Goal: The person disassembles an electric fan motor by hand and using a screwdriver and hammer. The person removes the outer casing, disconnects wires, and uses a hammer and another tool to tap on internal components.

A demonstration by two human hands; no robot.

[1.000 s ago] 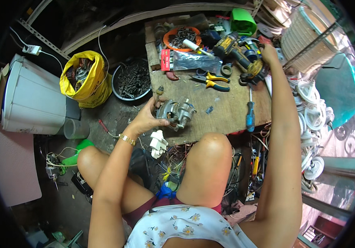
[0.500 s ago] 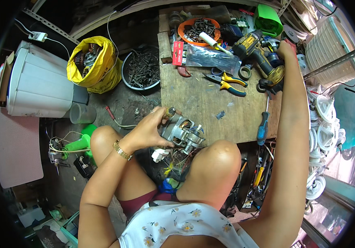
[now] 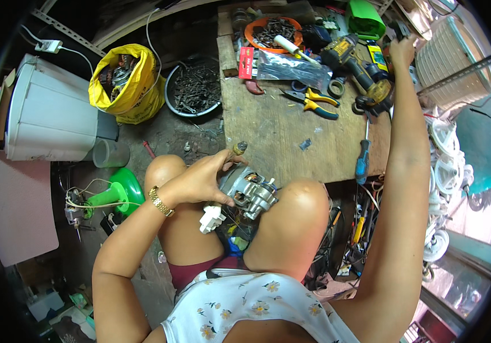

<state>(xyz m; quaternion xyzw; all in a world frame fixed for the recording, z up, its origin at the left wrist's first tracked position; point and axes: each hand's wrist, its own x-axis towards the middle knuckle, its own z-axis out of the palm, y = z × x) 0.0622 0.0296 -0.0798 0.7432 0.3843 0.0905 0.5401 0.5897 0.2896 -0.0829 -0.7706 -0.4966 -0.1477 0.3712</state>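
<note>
My left hand (image 3: 211,177) grips a silver electric motor (image 3: 251,191) with copper windings and a brass-coloured fitting at its upper end, held between my knees. A white plastic piece (image 3: 212,218) hangs below it. My right hand (image 3: 402,50) is stretched to the board's back right corner, fingers curled at something dark that I cannot make out, above a yellow-black cordless power tool (image 3: 340,54). Yellow-handled pliers (image 3: 320,108) and a blue-handled screwdriver (image 3: 362,160) lie on the wooden board (image 3: 262,143).
An orange bowl (image 3: 248,37) and a dark basin (image 3: 193,88) hold small metal parts. A yellow sack (image 3: 151,111), white bin (image 3: 48,114) and green stand (image 3: 122,191) are on the left. White round plastic parts (image 3: 448,177) pile at right; a green container (image 3: 365,23) stands at the back.
My right hand has moved farther toward the back right, past the power tool. My left hand has turned the motor and brought it lower, between my knees.
</note>
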